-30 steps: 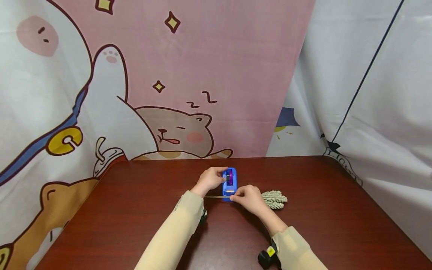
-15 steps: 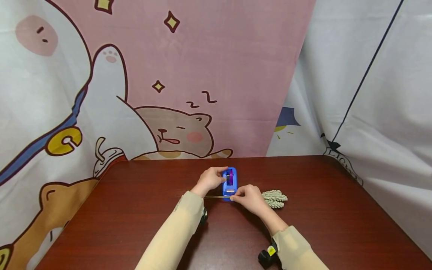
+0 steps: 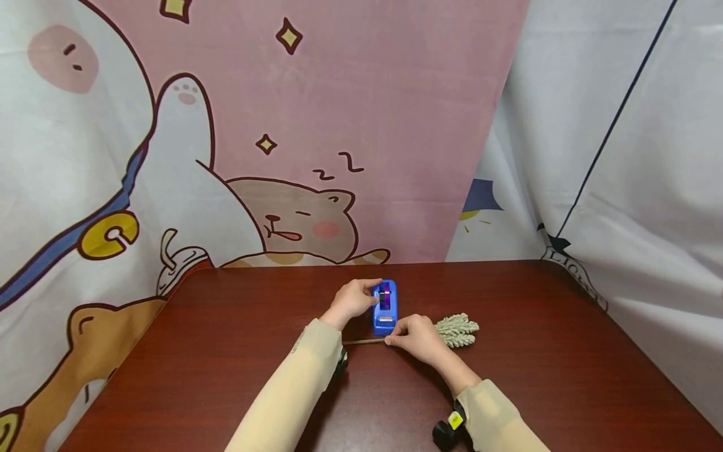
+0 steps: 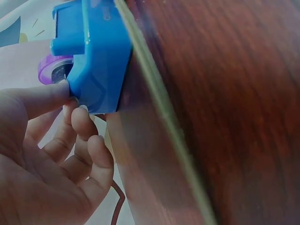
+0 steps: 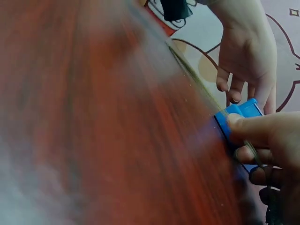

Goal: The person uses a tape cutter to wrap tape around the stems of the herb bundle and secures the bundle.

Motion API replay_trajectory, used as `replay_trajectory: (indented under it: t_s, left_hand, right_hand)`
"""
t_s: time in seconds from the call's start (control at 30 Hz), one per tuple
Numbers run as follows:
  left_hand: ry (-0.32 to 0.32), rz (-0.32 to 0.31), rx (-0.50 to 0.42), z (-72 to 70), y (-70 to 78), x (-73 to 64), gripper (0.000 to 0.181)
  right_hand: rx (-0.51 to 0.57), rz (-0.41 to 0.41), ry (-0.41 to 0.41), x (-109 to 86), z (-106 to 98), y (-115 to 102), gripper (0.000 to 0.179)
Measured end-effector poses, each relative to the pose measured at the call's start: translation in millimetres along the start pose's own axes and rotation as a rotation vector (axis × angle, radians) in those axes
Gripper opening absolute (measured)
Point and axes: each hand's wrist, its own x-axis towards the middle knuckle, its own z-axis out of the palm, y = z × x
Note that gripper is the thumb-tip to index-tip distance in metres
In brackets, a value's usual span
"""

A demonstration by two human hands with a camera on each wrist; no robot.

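A blue tape dispenser (image 3: 385, 324) with a purple reel (image 4: 45, 70) stands on the table. My left hand (image 3: 350, 301) grips its far left side, thumb and fingers at the reel area. Between thumb and fingers, my right hand (image 3: 417, 337) pinches the thin stems (image 3: 361, 341) of a bunch of dried flowers with pale green, wheat-like heads (image 3: 457, 330). The heads stick out to the right behind this hand. The stems run leftward just in front of the dispenser's near end, past my left wrist; their far end is hidden in the head view.
The dark red wooden table (image 3: 536, 376) reaches to a printed cloth backdrop (image 3: 395, 125) with cartoon animals. A white cloth (image 3: 632, 188) hangs along the right side. A wrist camera (image 3: 446, 433) sits by the right sleeve.
My right hand has shifted slightly toward me with the dried flowers. Their stems, earlier across the dispenser's near end, now lie in front of it. The left hand and dispenser look nearly still.
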Motion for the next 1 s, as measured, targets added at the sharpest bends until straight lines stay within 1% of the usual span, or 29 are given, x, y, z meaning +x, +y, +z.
replay_trajectory:
  t_s: [0.03, 0.17, 0.4, 0.5, 0.57, 0.63, 0.73, 0.8, 0.87, 1.0]
  left_hand:
    - [0.0, -0.002, 0.002, 0.3, 0.3, 0.0, 0.046]
    - [-0.002, -0.004, 0.003, 0.9, 1.5, 0.6, 0.046]
    - [0.006, -0.003, 0.024, 0.0, 2.5, -0.3, 0.046]
    - [0.01, -0.003, 0.045, -0.7, 3.4, -1.4, 0.046]
    - [0.015, 0.001, 0.076, -2.5, 5.8, -1.8, 0.046]
    - [0.011, 0.005, 0.128, -4.7, 7.9, -1.9, 0.047]
    - [-0.007, 0.005, 0.198, -9.7, 11.1, -1.8, 0.048]
    - [-0.025, 0.009, 0.219, -14.8, 13.6, -2.3, 0.048]
    - [-0.049, 0.016, 0.202, -21.4, 16.7, -4.0, 0.048]
    - [-0.109, 0.05, 0.126, -35.6, 23.1, -10.9, 0.044]
  right_hand:
    - [-0.004, -0.005, -0.006, -0.5, 1, 1, 0.017]
    - [-0.001, -0.032, 0.021, -0.7, 0, 1, 0.017]
    - [-0.004, -0.037, -0.023, 0.4, -9, -8, 0.017]
    - [0.001, -0.035, -0.022, 0.7, -12, -14, 0.017]
    - [-0.001, -0.03, -0.009, 0.7, -15, -17, 0.018]
    - [-0.007, -0.025, 0.009, 0.7, -18, -20, 0.019]
    - [-0.018, -0.012, 0.03, 0.4, -21, -24, 0.02]
    - [-0.029, 0.001, 0.041, 0.2, -23, -25, 0.021]
    - [-0.03, 0.021, 0.049, -0.1, -26, -26, 0.021]
    - [-0.015, 0.054, 0.058, -0.9, -31, -29, 0.02]
